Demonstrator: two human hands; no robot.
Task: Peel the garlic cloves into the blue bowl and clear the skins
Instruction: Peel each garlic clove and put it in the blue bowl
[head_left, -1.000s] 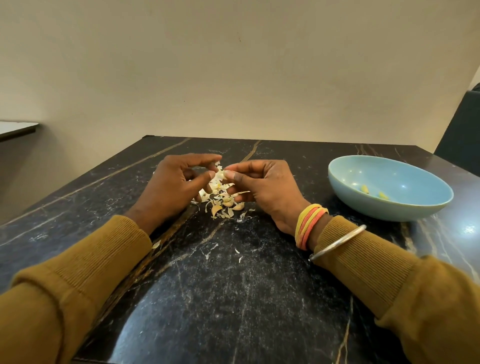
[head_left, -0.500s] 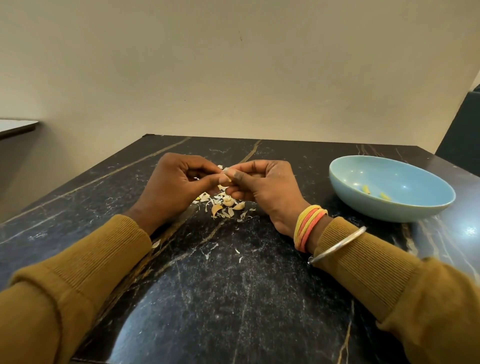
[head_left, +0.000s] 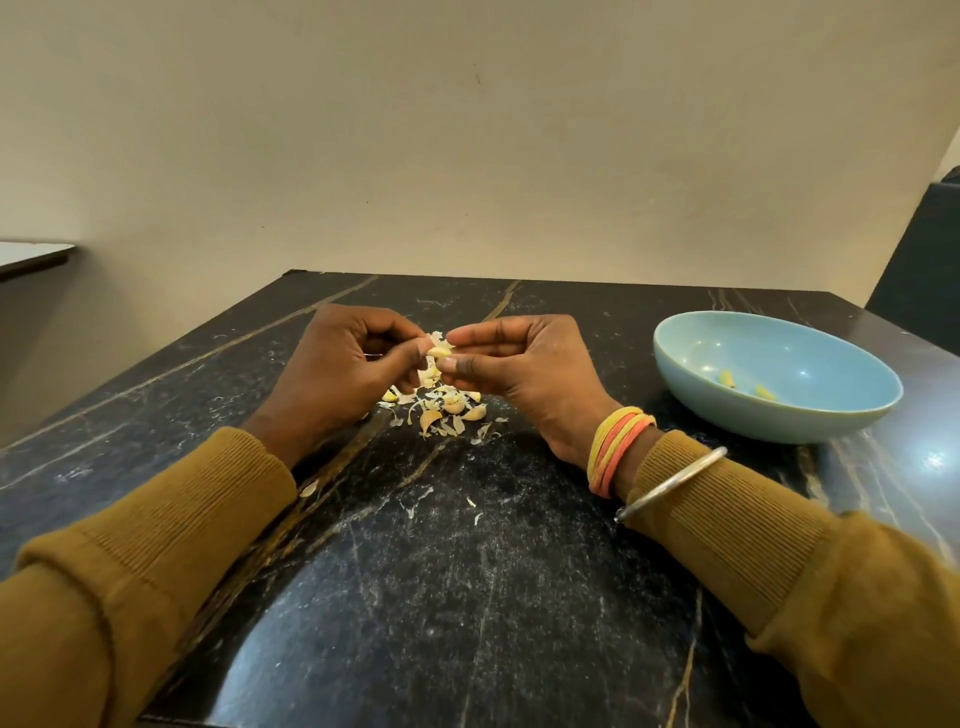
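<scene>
The left hand (head_left: 343, 364) pinched one end of a clove (head_left: 439, 352) with its fingertips, the other fingers curled. The clove hung just above the table near its middle, and the right hand (head_left: 524, 369) pinched the other end, where a flap of skin (head_left: 435, 339) stood up. The clove looked small, light and firm, and likely a little slick once bare. A fingertip pinch at the ends would suit it, with a nail worked under the loose edge. The skin looked papery and brittle, apt to tear into bits and drift at a breath. Below the hands lay a pile (head_left: 449, 408) of cloves and shed skins, touching one another, with stray flakes (head_left: 470, 503) nearer. Well apart to the right sat the bowl (head_left: 675, 364) with two peeled cloves (head_left: 727, 378) in it, so the task seemed at an early stage. The table (head_left: 467, 623) was dark polished stone with pale veins, hard and smooth. Skins would probably sweep off it easily with the edge of a palm, though thin ones might cling. At the far left a pale ledge (head_left: 31, 254) jutted in, a plain beige wall (head_left: 467, 130) rose behind the table, and a dark shape (head_left: 924, 249) stood at the far right, too cropped to name.
</scene>
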